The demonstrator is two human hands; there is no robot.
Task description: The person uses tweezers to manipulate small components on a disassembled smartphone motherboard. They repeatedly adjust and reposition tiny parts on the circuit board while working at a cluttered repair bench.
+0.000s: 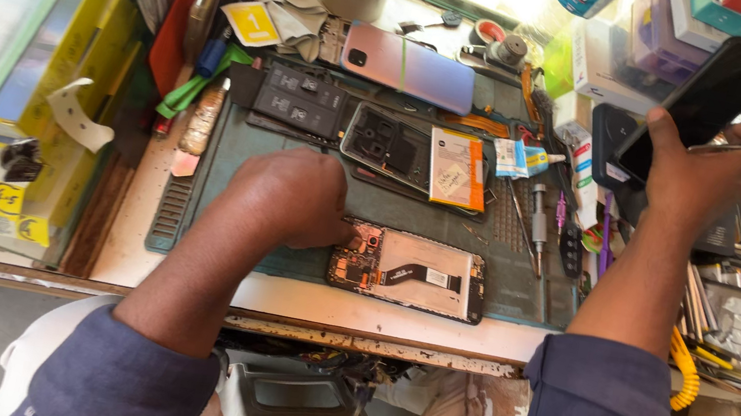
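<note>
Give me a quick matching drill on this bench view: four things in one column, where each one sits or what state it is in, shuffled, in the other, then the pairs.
Things:
1. opened phone
2. black phone
3. phone back cover
4. orange-labelled battery

Places or states:
A. raised above the clutter in the right hand
B. lying at the far edge of the green mat, shiny side up
C. on the near part of the mat, insides exposed, under the left hand
D. mid-mat, beside a black inner frame

Pairs: 1-C, 2-A, 3-B, 4-D
</note>
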